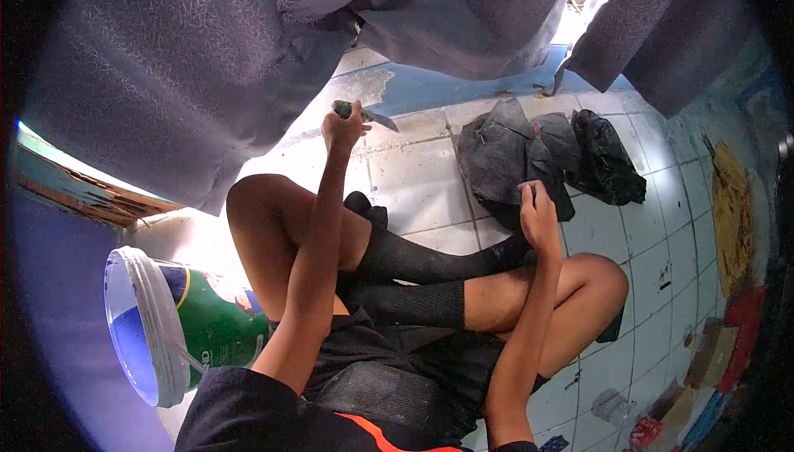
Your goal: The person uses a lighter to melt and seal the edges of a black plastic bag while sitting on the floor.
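My left hand (pixel 343 129) is raised in front of my bent knee, its fingers closed round a knife (pixel 383 121). The knife has a dark green handle, and its short metal blade points to the right over the white tiles. My right hand (pixel 539 214) is held above my other knee, fingertips pinched together. Whether anything small sits in that pinch cannot be made out. Just beyond it a crumpled dark grey sheet or bag (pixel 495 150) lies on the floor. Beside this, to the right, rests a shiny black plastic bag (pixel 608 158).
A large dark grey curtain (pixel 207 47) hangs low across the far side. At my left a green and white bucket (pixel 219 315) lies tipped over. Flattened yellowish cardboard (pixel 732 212) and scraps of packaging (pixel 645 431) lie along the right. My legs are crossed on the tiled floor (pixel 413 179).
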A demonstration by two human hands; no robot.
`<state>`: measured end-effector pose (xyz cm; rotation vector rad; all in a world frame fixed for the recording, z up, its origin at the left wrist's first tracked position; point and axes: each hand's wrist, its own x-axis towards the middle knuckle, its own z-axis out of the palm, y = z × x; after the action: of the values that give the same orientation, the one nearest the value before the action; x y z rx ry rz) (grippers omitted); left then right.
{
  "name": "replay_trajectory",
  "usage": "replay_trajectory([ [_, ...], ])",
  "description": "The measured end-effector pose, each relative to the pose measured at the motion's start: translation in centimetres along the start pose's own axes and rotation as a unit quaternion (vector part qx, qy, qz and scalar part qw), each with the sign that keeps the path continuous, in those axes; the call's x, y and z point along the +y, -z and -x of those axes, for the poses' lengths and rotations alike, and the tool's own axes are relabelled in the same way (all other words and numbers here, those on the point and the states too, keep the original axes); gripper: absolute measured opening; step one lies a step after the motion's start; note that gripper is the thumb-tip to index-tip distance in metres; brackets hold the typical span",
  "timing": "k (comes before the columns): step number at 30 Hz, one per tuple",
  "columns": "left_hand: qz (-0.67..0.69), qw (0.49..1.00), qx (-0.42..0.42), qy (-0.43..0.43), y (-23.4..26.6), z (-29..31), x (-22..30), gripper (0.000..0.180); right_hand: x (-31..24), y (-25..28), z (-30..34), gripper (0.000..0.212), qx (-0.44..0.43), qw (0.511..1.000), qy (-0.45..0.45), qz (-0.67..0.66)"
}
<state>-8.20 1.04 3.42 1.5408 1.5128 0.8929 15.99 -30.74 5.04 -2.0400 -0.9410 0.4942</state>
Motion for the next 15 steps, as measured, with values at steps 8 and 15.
replay_trajectory([
  [8, -0.036, 0.993, 0.108, 0.033, 1.5, 0.7, 0.3, 0.044, 0.2, 0.0, 0.2, 0.032, 0.005, 1.0, 0.001, 0.007],
  [15, -0.171, 0.954, 0.234, -0.08, 4.3, -0.9, -2.2, 0.038, -1.2, 0.2, 0.2, 0.032, -0.031, 0.999, -0.021, 0.002],
])
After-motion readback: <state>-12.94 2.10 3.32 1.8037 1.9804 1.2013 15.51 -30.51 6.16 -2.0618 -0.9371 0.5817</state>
